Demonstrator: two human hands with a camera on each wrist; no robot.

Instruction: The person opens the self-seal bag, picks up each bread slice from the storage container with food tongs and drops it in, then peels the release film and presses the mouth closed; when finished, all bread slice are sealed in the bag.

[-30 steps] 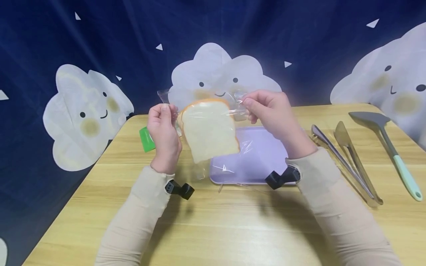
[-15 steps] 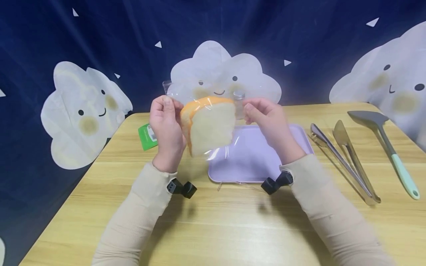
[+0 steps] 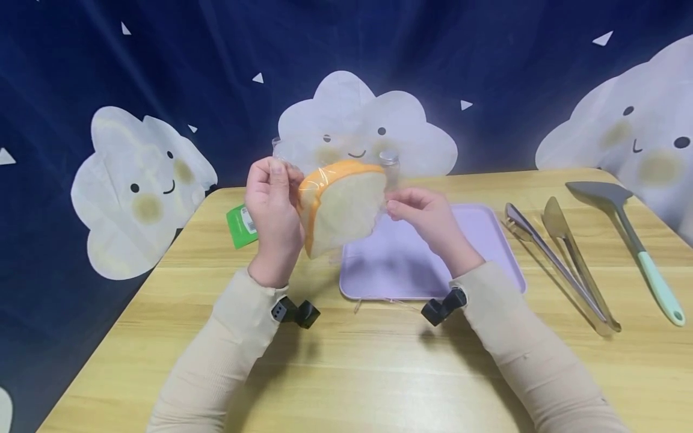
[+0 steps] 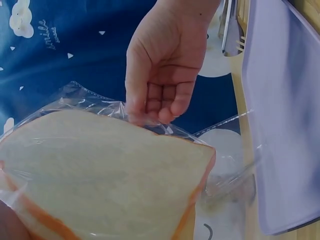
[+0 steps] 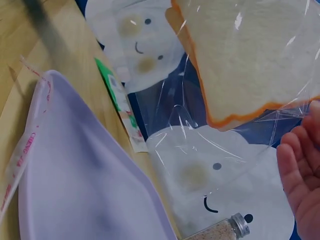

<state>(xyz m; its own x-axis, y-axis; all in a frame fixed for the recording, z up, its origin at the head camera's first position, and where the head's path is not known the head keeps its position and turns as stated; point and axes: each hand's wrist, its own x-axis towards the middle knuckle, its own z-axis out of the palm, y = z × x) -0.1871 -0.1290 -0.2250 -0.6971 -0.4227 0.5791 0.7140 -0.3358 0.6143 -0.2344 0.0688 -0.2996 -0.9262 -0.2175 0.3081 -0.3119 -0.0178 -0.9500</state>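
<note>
A slice of bread (image 3: 346, 207) in a clear plastic bag (image 5: 187, 115) hangs tilted above the lilac tray (image 3: 487, 225). It has a pale face and an orange-brown crust. My left hand (image 3: 275, 219) pinches the bag at the bread's left edge. At the opposite edge, my right hand (image 3: 428, 225) pinches the wrapping between thumb and fingers. Those right fingertips (image 4: 135, 110) meet the plastic along the crust in the left wrist view, with the other fingers curled. Loose film spreads past the bread toward the tray.
Metal tongs (image 3: 557, 264) and a dark turner with a mint handle (image 3: 657, 288) lie at right. A green packet (image 3: 238, 225) lies at left. Behind the tray stands a small silver-capped jar (image 3: 388, 165). A printed clear strip (image 5: 25, 150) lies along the tray's front edge.
My right hand has moved down and slightly left. The bread has turned and tilted so its crust edge faces up more. My left hand has shifted a little to the right.
</note>
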